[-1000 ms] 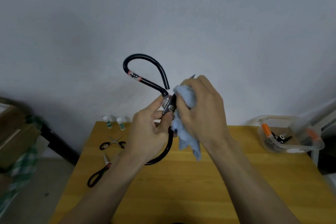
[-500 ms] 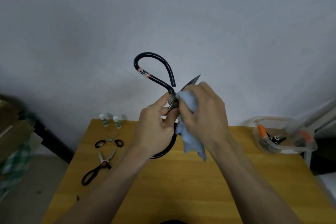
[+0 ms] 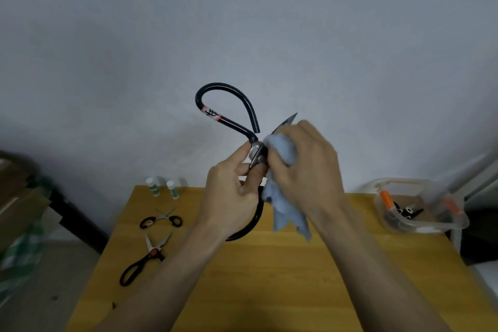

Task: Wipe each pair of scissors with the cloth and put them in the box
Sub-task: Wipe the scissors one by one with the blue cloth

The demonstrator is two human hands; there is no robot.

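Two hands up over the table: left hand pinches big black scissors at the pivot, right hand clamps blue cloth on the blade. Box far right; two scissors left.

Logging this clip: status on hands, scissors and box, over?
Left hand grips large black scissors at pivot. Right hand rubs blue cloth on blade. Two pairs wait on table; box unobstructed.
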